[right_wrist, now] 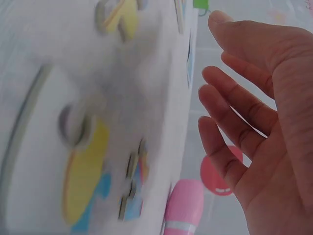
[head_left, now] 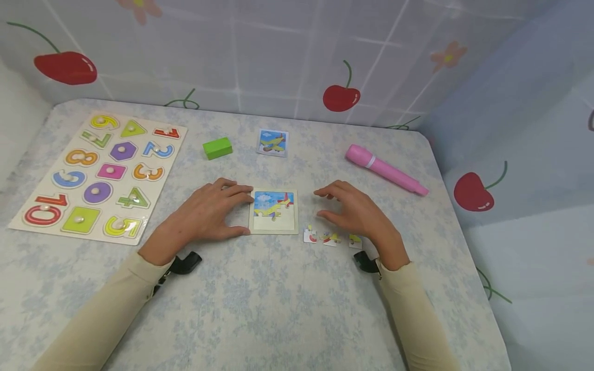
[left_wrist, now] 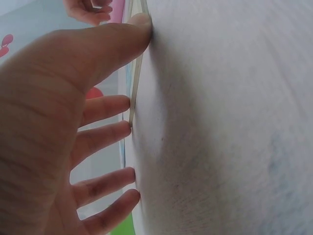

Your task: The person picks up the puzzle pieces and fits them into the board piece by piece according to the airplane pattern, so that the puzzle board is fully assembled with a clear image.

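Cream puzzle tray (head_left: pixel 274 232): it lies flat on the worktop (head_left: pixel 260 309), before the person; joined airplane pieces (head_left: pixel 266 198) fill its upper part, and the lower part shows bare bottom.
Left grip (head_left: pixel 211 212): wide; fingers meet the tray's left edge and the thumb its near corner, probably so that the tray does not slide.
Loose pieces (head_left: pixel 310 236): three lie near the tray's right side, I suppose for short reach; the right wrist view shows another piece (right_wrist: pixel 133 208) farther off.
Right grip (head_left: pixel 355 210): loosely bent but wide, holding nothing, raised close to these pieces.
Airplane card (head_left: pixel 273 143): face up beyond the tray, likely as model for the eye.
Pink marker (head_left: pixel 385 169), green block (head_left: pixel 217 148), number board (head_left: pixel 147 128): well apart from the tray, perhaps to not disturb it.
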The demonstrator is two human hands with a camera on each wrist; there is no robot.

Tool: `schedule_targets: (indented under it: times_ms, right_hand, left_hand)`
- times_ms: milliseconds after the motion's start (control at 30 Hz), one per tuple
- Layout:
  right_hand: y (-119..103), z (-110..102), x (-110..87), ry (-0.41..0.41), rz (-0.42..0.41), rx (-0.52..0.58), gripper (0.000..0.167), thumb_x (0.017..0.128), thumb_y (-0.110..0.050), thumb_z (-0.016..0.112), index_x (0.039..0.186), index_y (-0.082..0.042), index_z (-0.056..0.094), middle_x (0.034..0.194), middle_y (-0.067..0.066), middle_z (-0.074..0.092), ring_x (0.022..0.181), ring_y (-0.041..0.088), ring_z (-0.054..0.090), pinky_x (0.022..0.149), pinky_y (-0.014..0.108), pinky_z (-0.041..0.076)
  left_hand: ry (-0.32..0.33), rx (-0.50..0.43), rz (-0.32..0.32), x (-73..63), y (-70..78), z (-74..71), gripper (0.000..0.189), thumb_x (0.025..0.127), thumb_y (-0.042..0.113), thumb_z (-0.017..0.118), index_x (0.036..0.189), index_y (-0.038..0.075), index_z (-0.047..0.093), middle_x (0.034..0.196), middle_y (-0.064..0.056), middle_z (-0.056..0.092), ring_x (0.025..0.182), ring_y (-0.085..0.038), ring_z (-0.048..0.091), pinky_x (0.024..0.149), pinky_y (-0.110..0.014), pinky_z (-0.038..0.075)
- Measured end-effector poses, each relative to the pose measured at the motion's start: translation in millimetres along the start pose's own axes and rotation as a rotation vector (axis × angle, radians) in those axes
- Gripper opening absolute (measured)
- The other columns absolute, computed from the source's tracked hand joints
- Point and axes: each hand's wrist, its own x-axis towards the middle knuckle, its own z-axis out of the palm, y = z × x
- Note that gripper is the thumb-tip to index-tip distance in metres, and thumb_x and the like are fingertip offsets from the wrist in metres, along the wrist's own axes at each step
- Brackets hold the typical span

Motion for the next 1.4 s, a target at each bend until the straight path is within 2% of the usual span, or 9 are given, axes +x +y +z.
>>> schedule_targets:
  times_ms: [267, 500, 733, 1133, 1400]
  right_hand:
    - [14, -4, -20.2, 0.007, 0.062, -0.015, 0.046, 0.095, -0.023, 0.086, 0.137, -0.015, 0.072, 0.126, 0.002, 0.069, 0.114, 0.021, 0.064, 0.091, 0.044, 0.056]
    - [32, -6, -38.8, 0.040, 0.039, -0.019, 0.044, 0.095, -0.022, 0.085, 0.136, -0.012, 0.072, 0.125, 0.004, 0.070, 0.113, 0.023, 0.064, 0.093, 0.046, 0.055]
    - [42, -11, -52.8, 0.075, 0.055, -0.011, 0.042, 0.094, -0.018, 0.086, 0.134, -0.011, 0.073, 0.124, 0.003, 0.070, 0.110, 0.021, 0.064, 0.096, 0.047, 0.054]
    - [56, -12, -63.0, 0.045, 0.093, -0.003, 0.042, 0.092, -0.015, 0.087, 0.132, -0.010, 0.074, 0.124, 0.004, 0.069, 0.116, 0.023, 0.063, 0.102, 0.050, 0.052]
    - [58, -12, -63.6, 0.044, 0.055, -0.008, 0.040, 0.094, -0.012, 0.085, 0.132, -0.010, 0.074, 0.122, 0.003, 0.070, 0.115, 0.023, 0.064, 0.101, 0.049, 0.053]
  left_hand:
    - [-0.012, -0.001, -0.002, 1.1, 0.7, 0.0, 0.073, 0.085, 0.055, 0.089, 0.142, 0.015, 0.069, 0.160, -0.006, 0.057, 0.141, -0.035, 0.050, 0.102, -0.060, 0.051]
    - [-0.022, 0.005, -0.013, 1.0, 1.9, -0.4, 0.073, 0.085, 0.057, 0.088, 0.142, 0.015, 0.070, 0.160, -0.005, 0.056, 0.143, -0.036, 0.049, 0.103, -0.061, 0.051]
    - [-0.027, 0.007, -0.015, 0.6, 2.1, -1.0, 0.073, 0.085, 0.056, 0.088, 0.142, 0.015, 0.070, 0.160, -0.006, 0.056, 0.143, -0.036, 0.049, 0.103, -0.062, 0.050]
    - [-0.025, 0.009, -0.011, 0.7, 0.7, -1.6, 0.072, 0.086, 0.056, 0.088, 0.142, 0.014, 0.070, 0.160, -0.006, 0.056, 0.142, -0.037, 0.049, 0.103, -0.062, 0.051]
    - [-0.022, 0.002, -0.012, 1.0, 0.5, -0.6, 0.072, 0.086, 0.056, 0.087, 0.142, 0.014, 0.071, 0.160, -0.006, 0.056, 0.142, -0.037, 0.049, 0.103, -0.062, 0.051]
